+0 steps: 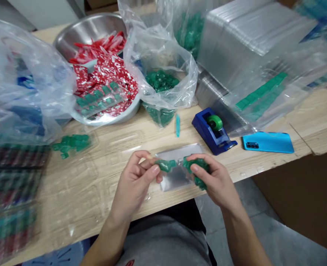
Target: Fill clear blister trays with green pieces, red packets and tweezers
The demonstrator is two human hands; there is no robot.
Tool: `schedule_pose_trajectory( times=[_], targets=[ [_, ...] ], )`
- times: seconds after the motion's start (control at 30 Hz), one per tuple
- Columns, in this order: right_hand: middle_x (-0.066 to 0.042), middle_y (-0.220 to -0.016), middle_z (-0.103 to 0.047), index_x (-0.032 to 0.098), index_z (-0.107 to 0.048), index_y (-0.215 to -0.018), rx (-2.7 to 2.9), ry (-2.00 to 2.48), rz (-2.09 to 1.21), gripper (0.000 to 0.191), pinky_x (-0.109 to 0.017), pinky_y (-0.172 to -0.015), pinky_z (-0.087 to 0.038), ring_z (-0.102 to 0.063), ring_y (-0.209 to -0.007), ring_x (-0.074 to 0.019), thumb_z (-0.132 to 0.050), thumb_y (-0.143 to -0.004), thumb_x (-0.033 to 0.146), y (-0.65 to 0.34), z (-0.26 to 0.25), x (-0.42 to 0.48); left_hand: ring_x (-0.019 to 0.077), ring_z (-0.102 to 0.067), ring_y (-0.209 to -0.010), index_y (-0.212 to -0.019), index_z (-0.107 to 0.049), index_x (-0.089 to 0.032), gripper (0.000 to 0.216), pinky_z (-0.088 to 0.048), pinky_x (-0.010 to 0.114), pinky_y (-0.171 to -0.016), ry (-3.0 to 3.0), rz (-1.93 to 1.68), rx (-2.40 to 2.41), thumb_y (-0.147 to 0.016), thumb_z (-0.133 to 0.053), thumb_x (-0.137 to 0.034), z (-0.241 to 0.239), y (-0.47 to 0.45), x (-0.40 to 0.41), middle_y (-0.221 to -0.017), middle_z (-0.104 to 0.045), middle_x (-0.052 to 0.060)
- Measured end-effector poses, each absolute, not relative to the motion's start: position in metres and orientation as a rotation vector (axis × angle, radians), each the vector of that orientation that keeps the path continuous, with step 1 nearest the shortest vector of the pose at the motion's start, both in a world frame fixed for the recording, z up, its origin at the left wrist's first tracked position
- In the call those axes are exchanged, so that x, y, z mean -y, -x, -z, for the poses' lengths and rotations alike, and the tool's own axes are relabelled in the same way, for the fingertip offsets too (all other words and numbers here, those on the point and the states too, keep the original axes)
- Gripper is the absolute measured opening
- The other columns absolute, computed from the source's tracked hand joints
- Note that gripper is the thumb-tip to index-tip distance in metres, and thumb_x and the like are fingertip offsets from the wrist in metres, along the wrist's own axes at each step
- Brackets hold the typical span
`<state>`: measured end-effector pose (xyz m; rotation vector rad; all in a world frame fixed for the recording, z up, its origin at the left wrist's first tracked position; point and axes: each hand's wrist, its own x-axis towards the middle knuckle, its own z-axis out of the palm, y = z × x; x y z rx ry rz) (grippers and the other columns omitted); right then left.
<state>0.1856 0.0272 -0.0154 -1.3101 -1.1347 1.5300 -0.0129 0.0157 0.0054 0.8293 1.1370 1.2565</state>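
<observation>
Over the wooden surface, both forearms angle inward toward a clear plastic sheet. At its right side, the right hand curls around a clump of green pieces; opposite, the left hand pinches a smaller green piece above the sheet.

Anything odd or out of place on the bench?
Mildly odd: a teal strip lies alone on the table between the clear bag and the blue tape dispenser, apart from any pile. A clear tray also sits askew atop the red packets. No obvious damage.
</observation>
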Motion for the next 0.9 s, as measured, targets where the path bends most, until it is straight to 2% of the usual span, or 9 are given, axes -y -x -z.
schedule_pose_trajectory(
  times=[0.1, 0.3, 0.4, 0.5, 0.67, 0.77, 0.9],
  targets=[
    [0.003, -0.069, -0.059, 0.021, -0.070, -0.088, 1.117, 1.193, -1.684, 0.024, -0.022, -0.049, -0.035, -0.044, -0.054, -0.0079, -0.073, -0.076, 0.042, -0.168, 0.010, -0.024, 0.0088, -0.056, -0.051, -0.101, -0.059, -0.025, 0.035, -0.048, 0.020, -0.051, -0.841, -1.227, -1.091, -0.074, -0.080, -0.035, -0.004, 0.005, -0.013, -0.065, -0.065, -0.005],
    [0.003, -0.067, -0.057, 0.021, -0.068, -0.082, 1.134, 1.114, -1.739, 0.018, -0.022, -0.050, -0.035, -0.044, -0.055, -0.0078, -0.074, -0.075, 0.037, -0.156, -0.002, -0.026, 0.0113, -0.063, -0.069, -0.091, -0.069, -0.024, 0.010, -0.051, 0.020, -0.062, -1.025, -1.168, -1.179, -0.081, -0.072, -0.025, 0.005, 0.010, 0.000, -0.079, -0.070, 0.001],
    [0.004, -0.065, -0.056, 0.021, -0.065, -0.077, 1.145, 1.155, -1.738, 0.017, -0.022, -0.048, -0.036, -0.042, -0.052, -0.0077, -0.073, -0.075, 0.036, -0.158, -0.004, -0.023, 0.0150, -0.067, -0.081, -0.090, -0.071, -0.024, 0.009, -0.055, 0.024, -0.072, -1.069, -1.120, -1.187, -0.081, -0.071, -0.023, 0.006, 0.014, 0.003, -0.087, -0.072, 0.003],
    [0.003, -0.067, -0.058, 0.021, -0.063, -0.075, 1.180, 1.190, -1.706, 0.017, -0.023, -0.050, -0.039, -0.045, -0.054, -0.0086, -0.073, -0.075, 0.035, -0.159, -0.001, -0.018, 0.0158, -0.068, -0.084, -0.090, -0.071, -0.023, 0.014, -0.056, 0.024, -0.076, -1.144, -1.100, -1.136, -0.077, -0.074, -0.020, 0.005, 0.015, 0.003, -0.088, -0.072, 0.004],
    [-0.001, -0.080, -0.069, 0.021, -0.070, -0.084, 1.198, 1.170, -1.713, 0.017, -0.028, -0.069, -0.048, -0.059, -0.072, -0.0132, -0.072, -0.077, 0.036, -0.159, 0.010, -0.008, 0.0106, -0.068, -0.084, -0.081, -0.067, -0.024, 0.016, -0.053, 0.016, -0.078, -1.215, -1.156, -1.118, -0.077, -0.070, -0.009, 0.004, 0.011, 0.007, -0.083, -0.070, -0.001],
    [-0.003, -0.088, -0.072, 0.022, -0.073, -0.089, 1.209, 1.177, -1.692, 0.018, -0.032, -0.079, -0.048, -0.063, -0.081, -0.0157, -0.071, -0.079, 0.036, -0.160, 0.014, -0.002, 0.0105, -0.068, -0.084, -0.079, -0.065, -0.023, 0.016, -0.053, 0.017, -0.077, -1.217, -1.151, -1.109, -0.078, -0.068, -0.007, 0.006, 0.008, 0.012, -0.084, -0.070, -0.001],
    [-0.001, -0.075, -0.067, 0.021, -0.070, -0.079, 1.221, 1.226, -1.654, 0.016, -0.029, -0.067, -0.046, -0.057, -0.069, -0.0138, -0.071, -0.077, 0.037, -0.164, 0.014, 0.003, 0.0123, -0.068, -0.083, -0.081, -0.065, -0.022, 0.010, -0.053, 0.019, -0.078, -1.183, -1.119, -1.193, -0.079, -0.069, -0.013, 0.010, 0.005, 0.019, -0.085, -0.070, 0.000]
  ],
)
